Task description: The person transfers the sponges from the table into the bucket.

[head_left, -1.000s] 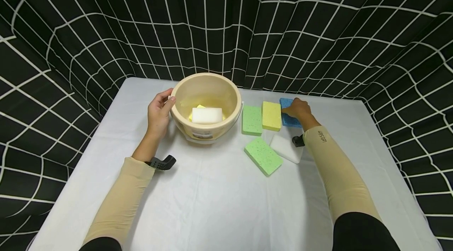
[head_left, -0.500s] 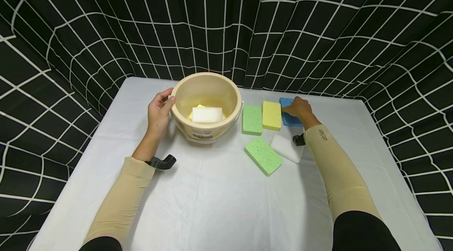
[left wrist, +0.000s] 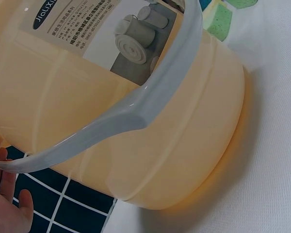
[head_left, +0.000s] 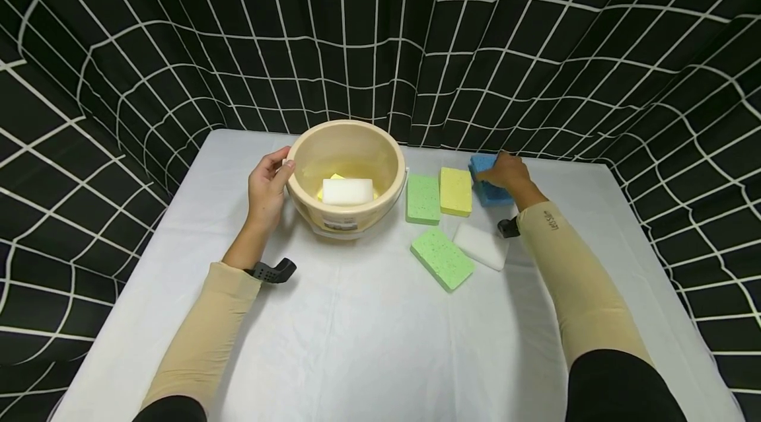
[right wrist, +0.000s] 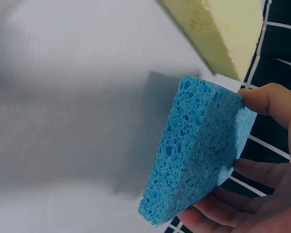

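My right hand (head_left: 510, 174) pinches a blue sponge (head_left: 490, 194) at the back right of the table. In the right wrist view the thumb and fingertips hold the blue sponge (right wrist: 199, 150) by its edges, tilted, its shadow on the cloth beside it. With the thumb over its rim, my left hand (head_left: 267, 187) grips the left side of a cream bucket (head_left: 309, 151). Inside the bucket lie a white sponge (head_left: 347, 191) and something yellow (head_left: 337, 177), mostly hidden. The left wrist view shows the bucket's grey handle (left wrist: 140, 104) hanging across its labelled wall.
Right of the bucket lie a green sponge (head_left: 423, 200) and a yellow sponge (head_left: 455, 192), side by side. Nearer the front, another green sponge (head_left: 442, 259) touches or nearly touches a white sponge (head_left: 483, 246). A black gridded curtain (head_left: 380, 45) stands behind the white-covered table (head_left: 380, 343).
The right hand has shifted slightly back and to the right, and the blue sponge has tilted in its grip. My left hand and the bucket have stayed in place.
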The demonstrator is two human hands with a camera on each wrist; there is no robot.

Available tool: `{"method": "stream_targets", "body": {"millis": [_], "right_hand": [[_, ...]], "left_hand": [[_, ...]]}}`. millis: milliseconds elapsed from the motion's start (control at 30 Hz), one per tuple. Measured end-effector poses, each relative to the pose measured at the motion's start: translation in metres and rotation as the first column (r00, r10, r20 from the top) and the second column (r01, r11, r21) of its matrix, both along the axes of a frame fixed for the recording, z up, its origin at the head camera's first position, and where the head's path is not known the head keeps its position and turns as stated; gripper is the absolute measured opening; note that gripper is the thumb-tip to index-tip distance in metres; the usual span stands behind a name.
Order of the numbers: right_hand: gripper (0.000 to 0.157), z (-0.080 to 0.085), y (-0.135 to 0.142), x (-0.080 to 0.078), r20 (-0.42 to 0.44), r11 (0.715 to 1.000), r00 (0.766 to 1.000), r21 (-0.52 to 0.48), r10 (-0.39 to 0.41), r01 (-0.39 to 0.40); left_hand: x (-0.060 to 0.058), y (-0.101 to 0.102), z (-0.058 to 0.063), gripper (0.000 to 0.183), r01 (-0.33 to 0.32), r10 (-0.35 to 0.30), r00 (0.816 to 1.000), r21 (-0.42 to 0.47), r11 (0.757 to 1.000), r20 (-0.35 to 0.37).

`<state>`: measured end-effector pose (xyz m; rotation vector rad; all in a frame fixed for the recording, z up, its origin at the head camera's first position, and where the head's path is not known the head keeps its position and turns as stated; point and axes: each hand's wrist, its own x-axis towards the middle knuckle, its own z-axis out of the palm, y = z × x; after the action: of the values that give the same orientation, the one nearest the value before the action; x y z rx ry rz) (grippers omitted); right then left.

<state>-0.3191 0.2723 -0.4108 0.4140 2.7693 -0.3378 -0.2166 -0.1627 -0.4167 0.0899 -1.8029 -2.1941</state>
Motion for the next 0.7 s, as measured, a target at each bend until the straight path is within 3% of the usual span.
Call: {"method": "stream_targets", "body": {"millis": [267, 700], "right_hand": [[0.082, 0.017, 0.000, -0.001, -0.059, 0.995, 0.994, -0.039, 0.088, -0.091], [0.083, 0.038, -0.010, 0.001, -0.115, 0.989, 0.986, -0.066, 0.123, -0.131]], "left_hand": [[0.000, 0.000, 0.001, 0.038, 0.011, -0.011, 1.000, 0.005, 1.000, 0.014], [0.000, 0.000, 0.000, 0.038, 0.011, -0.011, 1.000, -0.011, 1.000, 0.014]]}}
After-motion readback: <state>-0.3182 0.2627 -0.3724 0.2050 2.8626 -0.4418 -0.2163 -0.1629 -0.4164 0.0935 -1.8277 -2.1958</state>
